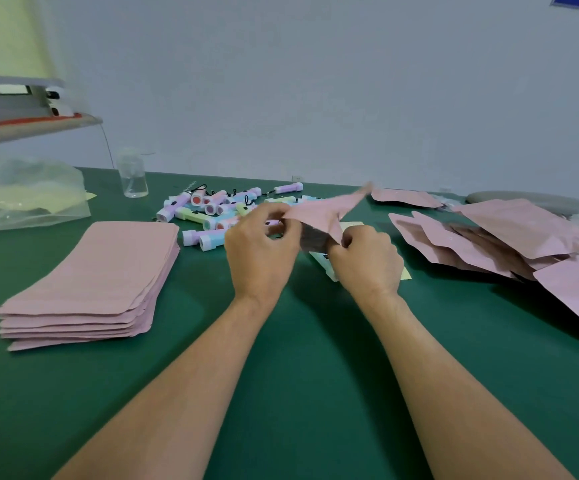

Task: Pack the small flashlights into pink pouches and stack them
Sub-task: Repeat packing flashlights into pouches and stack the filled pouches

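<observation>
Head view.
- Pouch (319,211), pink, centre frame: its mouth is pinched by left hand (263,251) and right hand (367,261), apparently to spread it for loading.
- Flashlights (218,209): loose heap just behind the hands, within reach.
- Empty pouches (94,282): flat stack at left on the green surface (298,358).
- Bulging pouches (488,237): overlapping spread at right, probably filled.

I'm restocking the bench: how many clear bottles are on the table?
1. The clear bottle stands upright at the back of the green table, left of the flashlight pile. More could be hidden behind the plastic bag.
</observation>
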The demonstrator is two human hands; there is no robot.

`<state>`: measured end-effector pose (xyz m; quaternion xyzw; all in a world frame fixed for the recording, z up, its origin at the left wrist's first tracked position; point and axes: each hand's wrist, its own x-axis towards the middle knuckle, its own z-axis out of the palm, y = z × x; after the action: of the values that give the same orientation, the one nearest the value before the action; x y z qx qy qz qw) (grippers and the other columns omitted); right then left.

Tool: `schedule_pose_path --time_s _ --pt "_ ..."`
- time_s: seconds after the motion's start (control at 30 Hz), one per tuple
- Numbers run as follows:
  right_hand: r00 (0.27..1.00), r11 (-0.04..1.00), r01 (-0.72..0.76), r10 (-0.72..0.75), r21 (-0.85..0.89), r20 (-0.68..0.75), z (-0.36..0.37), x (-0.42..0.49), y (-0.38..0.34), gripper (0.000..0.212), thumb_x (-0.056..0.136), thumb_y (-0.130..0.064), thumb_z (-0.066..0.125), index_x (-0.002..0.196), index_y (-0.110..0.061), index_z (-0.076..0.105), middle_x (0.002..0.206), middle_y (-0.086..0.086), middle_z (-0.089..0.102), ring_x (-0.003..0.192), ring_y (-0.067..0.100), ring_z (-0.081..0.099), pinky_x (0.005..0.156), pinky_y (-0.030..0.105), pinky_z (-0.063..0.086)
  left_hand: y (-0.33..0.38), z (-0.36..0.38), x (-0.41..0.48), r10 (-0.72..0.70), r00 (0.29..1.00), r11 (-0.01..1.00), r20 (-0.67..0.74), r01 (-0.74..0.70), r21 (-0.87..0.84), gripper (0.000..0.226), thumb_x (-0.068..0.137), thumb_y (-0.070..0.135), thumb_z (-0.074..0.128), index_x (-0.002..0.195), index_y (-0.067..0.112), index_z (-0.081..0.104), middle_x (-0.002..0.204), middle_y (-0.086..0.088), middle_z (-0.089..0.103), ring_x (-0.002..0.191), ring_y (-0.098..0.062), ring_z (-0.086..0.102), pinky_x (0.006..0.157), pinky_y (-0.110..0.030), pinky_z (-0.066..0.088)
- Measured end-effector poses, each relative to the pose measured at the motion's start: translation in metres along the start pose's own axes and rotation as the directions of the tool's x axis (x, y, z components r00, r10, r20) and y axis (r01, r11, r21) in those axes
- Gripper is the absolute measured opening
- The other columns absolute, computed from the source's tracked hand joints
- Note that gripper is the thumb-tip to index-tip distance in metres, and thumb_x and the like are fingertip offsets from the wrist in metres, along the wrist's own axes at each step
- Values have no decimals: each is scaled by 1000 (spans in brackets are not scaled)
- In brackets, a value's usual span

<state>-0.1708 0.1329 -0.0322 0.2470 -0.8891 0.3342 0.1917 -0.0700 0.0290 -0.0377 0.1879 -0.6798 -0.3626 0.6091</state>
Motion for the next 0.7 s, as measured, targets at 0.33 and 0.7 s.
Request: schedule_pose_path --time_s 0.33,0.7 --pt "898 889 413 -434 -198 -75 -12 -10 -16 43 89 -29 68 61 -19 38 52 -4 36 46 29 30 48 25 10 1 2 -4 -29 965 950 259 -55 309 53 94 16 63 146 25 58 132 6 65 116 -19 61 96 -44 56" --pt "898 911 400 -412 -105 -156 -13 -19 -29 34 69 -29 70 65 -17 38 46 -6 27 37 22 19 50 20 10 9 -1 -6 -34 998 964 57 17 267 50 99 18 56 147 32 61 110 7 78 96 -20 68 76 -44 58"
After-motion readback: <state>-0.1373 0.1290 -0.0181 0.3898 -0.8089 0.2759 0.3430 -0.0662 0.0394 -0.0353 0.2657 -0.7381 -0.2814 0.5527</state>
